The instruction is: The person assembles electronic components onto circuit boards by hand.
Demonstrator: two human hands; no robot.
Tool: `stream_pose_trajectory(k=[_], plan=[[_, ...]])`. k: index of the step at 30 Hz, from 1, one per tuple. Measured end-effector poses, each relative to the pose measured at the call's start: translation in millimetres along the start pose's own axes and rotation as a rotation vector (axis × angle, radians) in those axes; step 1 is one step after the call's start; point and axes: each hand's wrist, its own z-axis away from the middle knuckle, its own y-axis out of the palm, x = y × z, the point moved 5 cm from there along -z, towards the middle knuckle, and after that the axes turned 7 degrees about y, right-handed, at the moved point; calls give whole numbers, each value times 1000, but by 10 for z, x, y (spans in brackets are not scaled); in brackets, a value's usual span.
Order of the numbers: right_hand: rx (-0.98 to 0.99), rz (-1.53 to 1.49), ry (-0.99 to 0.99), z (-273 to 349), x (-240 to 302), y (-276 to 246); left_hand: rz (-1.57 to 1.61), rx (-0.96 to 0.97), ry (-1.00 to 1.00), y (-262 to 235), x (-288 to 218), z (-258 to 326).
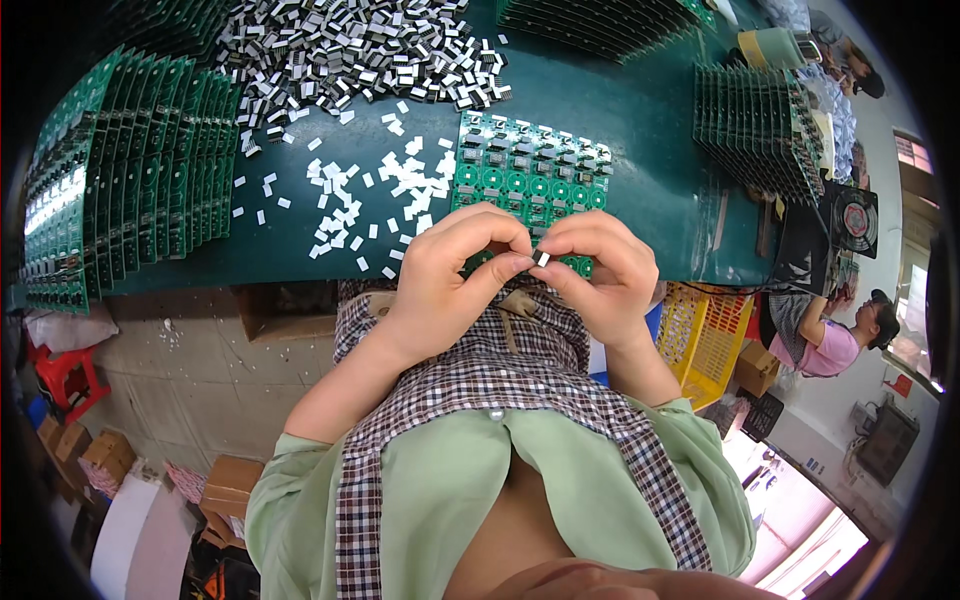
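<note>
My left hand (452, 268) and my right hand (604, 268) meet at the near edge of the green table, thumbs and forefingers pinched together. Between their fingertips is a small black electronic component (541, 258) with a white face. Both hands seem to grip it, though the fingers cover part of it. Just beyond and partly under my hands lies a green circuit board panel (535, 165), with rows of round outlines and several mounted parts. Small white rectangular pieces (408, 185) are scattered to the panel's left. Farther back is a large heap of similar black-and-white components (350, 55).
Stacked circuit boards (150, 165) stand at the left, with more boards (755, 130) at the right and another stack (605, 25) at the back. A black fan (856, 220) sits by the table's right end. A yellow crate (705, 335) and another person (835, 335) are at the right.
</note>
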Motion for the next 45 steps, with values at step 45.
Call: stream_pose_trajectory(k=[45], plan=[[-88, 104, -74, 59, 13, -44, -172, -77, 176, -17, -28, -17]])
